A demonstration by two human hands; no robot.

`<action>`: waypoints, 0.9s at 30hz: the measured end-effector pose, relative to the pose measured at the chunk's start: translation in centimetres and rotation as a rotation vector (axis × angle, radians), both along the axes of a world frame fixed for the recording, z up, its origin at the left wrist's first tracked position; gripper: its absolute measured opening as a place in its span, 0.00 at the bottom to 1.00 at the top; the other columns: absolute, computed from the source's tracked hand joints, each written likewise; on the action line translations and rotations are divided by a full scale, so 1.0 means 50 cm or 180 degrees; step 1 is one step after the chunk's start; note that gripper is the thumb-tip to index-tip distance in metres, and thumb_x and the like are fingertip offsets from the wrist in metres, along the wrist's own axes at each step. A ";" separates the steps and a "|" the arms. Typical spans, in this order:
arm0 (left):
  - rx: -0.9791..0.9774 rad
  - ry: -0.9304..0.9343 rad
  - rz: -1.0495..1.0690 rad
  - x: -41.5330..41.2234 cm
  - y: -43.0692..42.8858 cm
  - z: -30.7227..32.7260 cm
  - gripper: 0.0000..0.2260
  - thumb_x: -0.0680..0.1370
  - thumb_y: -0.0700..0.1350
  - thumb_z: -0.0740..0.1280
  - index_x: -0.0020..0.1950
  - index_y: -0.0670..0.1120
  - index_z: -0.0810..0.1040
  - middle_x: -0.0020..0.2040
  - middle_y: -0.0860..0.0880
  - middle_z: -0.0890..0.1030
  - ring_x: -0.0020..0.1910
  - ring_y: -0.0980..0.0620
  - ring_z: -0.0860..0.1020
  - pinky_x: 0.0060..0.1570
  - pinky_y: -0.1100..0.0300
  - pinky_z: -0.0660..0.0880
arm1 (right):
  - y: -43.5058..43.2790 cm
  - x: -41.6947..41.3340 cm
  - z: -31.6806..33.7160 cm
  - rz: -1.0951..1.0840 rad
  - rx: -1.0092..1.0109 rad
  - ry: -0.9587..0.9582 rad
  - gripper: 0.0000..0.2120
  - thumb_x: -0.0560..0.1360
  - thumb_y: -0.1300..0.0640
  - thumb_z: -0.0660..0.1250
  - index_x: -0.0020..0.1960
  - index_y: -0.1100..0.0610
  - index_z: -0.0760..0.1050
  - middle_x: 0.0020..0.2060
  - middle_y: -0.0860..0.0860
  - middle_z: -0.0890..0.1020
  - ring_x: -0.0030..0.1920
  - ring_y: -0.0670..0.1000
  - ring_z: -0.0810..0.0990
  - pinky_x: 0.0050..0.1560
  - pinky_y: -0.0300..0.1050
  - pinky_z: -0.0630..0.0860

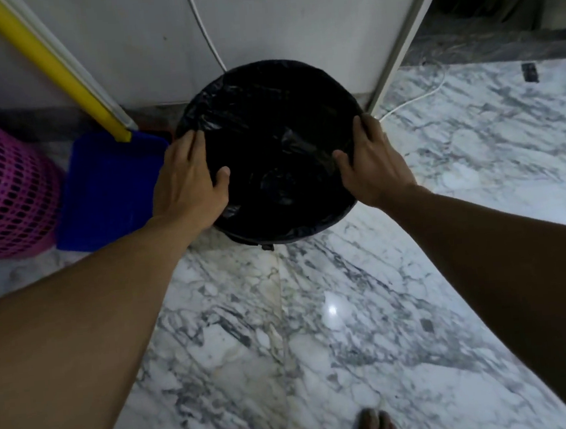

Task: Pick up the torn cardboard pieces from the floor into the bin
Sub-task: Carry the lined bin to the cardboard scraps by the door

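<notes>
**Both hands on the rim of the lined bin**

At the centre of the head view stands a round bin [273, 153] lined with a black plastic bag [264, 89], seen from above on a white, grey-veined marble floor [319, 331]. The left hand [186, 181] lies on the rim at 9 o'clock, fingers spread over the outer edge and thumb hooked inside the liner. The right hand [371, 162] mirrors it at 3 o'clock, fingers curled over the rim and thumb pressed on the inner side. Each grip is thus partly closed around the rim and bag edge, with nothing else held. Inside the bin only dark, creased liner can be made out; whether any cardboard lies there cannot be told, and no torn cardboard pieces show on the visible floor.

At 9 o'clock from the bin, just beside it, rests a blue dustpan [108, 192] whose yellow handle [46, 67] rises toward 11 o'clock against the wall. Farther toward 9 o'clock stands a pink perforated basket [2, 191]. A white cable [206, 36] descends the wall at 12 o'clock, behind the bin. The person's bare toes [377, 426] appear at 6 o'clock.
</notes>
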State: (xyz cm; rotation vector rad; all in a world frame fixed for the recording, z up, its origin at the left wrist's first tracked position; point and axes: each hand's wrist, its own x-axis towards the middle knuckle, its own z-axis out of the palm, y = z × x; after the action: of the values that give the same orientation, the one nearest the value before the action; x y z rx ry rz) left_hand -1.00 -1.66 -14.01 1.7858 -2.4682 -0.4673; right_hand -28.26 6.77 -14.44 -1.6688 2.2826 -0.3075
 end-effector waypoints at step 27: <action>0.0880 0.2154 0.1662 0.065 0.049 0.230 0.38 0.78 0.32 0.56 0.81 0.64 0.54 0.78 0.53 0.67 0.74 0.47 0.68 0.76 0.47 0.64 | 0.043 0.037 0.247 -0.1064 -0.0111 -0.1606 0.35 0.81 0.59 0.56 0.79 0.36 0.44 0.70 0.56 0.74 0.61 0.61 0.77 0.49 0.46 0.69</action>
State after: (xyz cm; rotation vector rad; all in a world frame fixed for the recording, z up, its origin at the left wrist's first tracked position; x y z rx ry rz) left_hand 2.23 0.79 -2.51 1.8469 -1.4840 -1.1584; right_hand -26.40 8.94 -2.09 -1.0539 2.1499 -0.7503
